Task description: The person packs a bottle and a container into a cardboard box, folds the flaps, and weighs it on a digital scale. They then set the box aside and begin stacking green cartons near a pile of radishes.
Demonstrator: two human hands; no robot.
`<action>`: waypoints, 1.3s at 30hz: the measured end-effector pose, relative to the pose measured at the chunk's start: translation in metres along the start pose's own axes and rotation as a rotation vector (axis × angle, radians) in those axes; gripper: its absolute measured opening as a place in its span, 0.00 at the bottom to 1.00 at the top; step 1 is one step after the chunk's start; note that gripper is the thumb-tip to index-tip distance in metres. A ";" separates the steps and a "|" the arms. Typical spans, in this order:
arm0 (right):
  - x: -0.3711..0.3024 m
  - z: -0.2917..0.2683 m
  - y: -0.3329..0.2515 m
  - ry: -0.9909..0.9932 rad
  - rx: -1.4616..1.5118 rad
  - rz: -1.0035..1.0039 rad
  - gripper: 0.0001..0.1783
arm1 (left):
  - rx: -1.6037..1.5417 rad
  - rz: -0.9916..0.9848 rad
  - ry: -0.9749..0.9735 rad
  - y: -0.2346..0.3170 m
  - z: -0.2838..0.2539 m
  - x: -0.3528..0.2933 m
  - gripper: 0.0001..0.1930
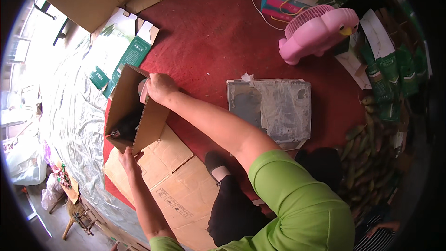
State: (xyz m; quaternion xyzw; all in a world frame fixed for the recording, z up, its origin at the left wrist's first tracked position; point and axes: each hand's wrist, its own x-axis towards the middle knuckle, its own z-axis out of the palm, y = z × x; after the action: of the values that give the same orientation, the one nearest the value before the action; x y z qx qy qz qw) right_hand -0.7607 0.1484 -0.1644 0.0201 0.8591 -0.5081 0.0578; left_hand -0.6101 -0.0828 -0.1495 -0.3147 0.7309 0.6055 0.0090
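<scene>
The cardboard box (155,123) is tilted beside the flattened cardboard (172,195); the left hand (128,159) grips its lower edge, the right hand (161,88) its upper rim. It already stands in shape, mouth not closed; whether its dark inside is filled, I cannot tell. Further out lies the red floor covering (200,28).

We have free room to pass above the red floor (204,32) between the carton (155,116) and the pink fan (306,32), but the flat grey box (285,111) blocks the nearer side and green-and-white packaging (134,53) the left.
</scene>
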 end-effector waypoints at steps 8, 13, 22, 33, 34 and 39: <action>-0.009 0.000 0.020 0.068 0.254 0.024 0.19 | 0.078 -0.029 -0.007 0.006 0.008 0.003 0.15; -0.047 -0.024 0.057 -0.014 0.238 -0.118 0.18 | 0.113 -0.071 0.021 0.002 -0.001 0.004 0.19; -0.179 -0.198 0.112 -0.521 -0.152 0.196 0.11 | -0.032 0.046 0.199 -0.030 0.010 -0.057 0.29; -0.419 -0.334 0.196 0.088 -0.102 0.569 0.20 | 0.118 0.070 -0.451 -0.033 0.070 -0.234 0.15; -0.448 -0.333 0.218 0.121 -0.103 0.594 0.20 | 0.115 0.086 -0.484 -0.017 0.074 -0.253 0.15; -0.598 -0.287 0.284 0.327 0.429 0.423 0.14 | 0.301 0.628 -0.708 0.051 0.044 -0.363 0.16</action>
State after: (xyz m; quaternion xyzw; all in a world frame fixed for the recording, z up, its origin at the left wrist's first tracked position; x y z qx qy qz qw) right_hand -0.1630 0.5512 -0.2027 0.2907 0.7075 -0.6440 0.0178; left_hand -0.3589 0.1230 0.0265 0.1503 0.8218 0.5364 0.1193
